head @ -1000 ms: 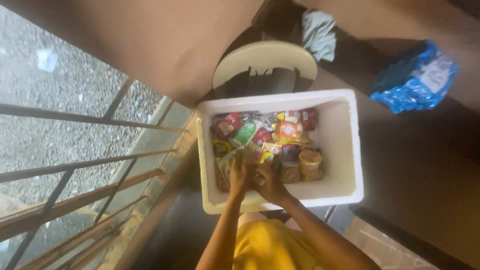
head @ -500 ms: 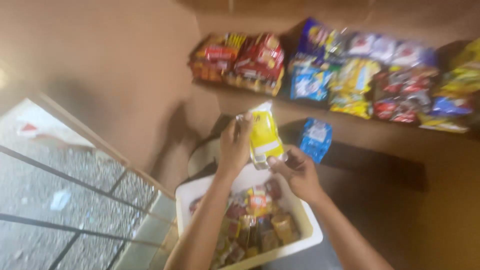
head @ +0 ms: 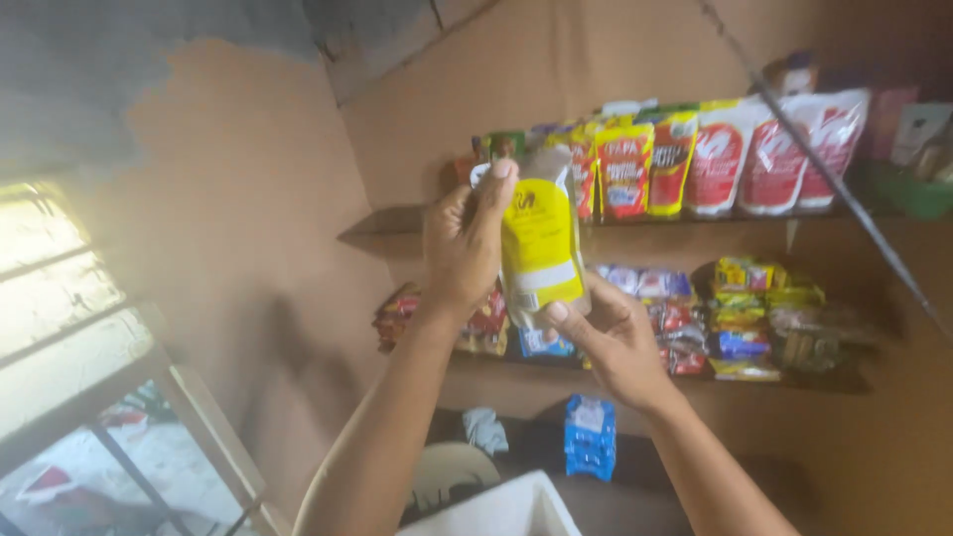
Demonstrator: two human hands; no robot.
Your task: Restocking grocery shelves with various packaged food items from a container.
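A yellow and white stand-up pouch (head: 541, 238) is held upright in front of the wall shelves. My left hand (head: 462, 243) grips its upper left edge, fingertips at the top corner. My right hand (head: 611, 337) supports it from below, thumb on the bottom edge. The pouch is level with the upper shelf (head: 397, 220), where red, yellow and white pouches (head: 725, 154) stand in a row. Only a corner of the white foam box (head: 506, 511) shows at the bottom.
A lower shelf (head: 754, 372) carries several colourful snack packets. A blue packet (head: 590, 437) and a crumpled cloth (head: 484, 429) lie on a dark ledge beneath. A barred window (head: 89, 377) is at the left. A thin diagonal rod (head: 844, 189) crosses the right side.
Both hands have lifted the yellow pouch from the foam box up to shelf height. The view has tilted up from the box to the wall shelves.
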